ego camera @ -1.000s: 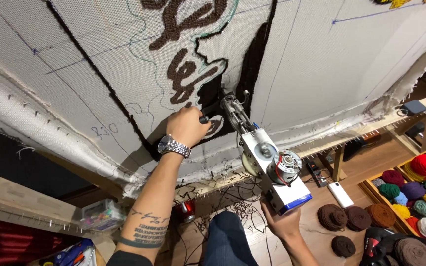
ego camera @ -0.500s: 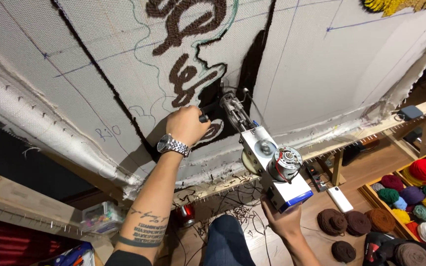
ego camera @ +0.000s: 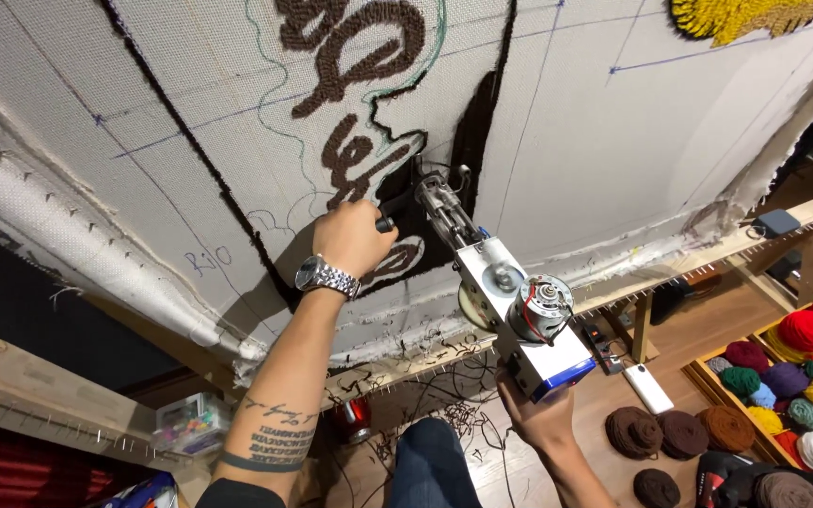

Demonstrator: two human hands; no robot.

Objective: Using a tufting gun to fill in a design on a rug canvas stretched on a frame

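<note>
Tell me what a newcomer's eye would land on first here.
First, the tufting gun at centre, its tip pressed into the stretched white backing cloth; the left hand grips its front handle, the right hand holds its rear from below. Next, the dark brown tufted shapes above, then the colourful yarn balls at lower right.

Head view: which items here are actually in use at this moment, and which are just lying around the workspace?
In use:
- tufting gun
- left hand on its front handle
- right hand at its rear grip
- stretched backing cloth

Lying about:
- yarn balls in a wooden tray
- brown yarn cakes on the floor
- loose yarn scraps
- plastic box
</note>
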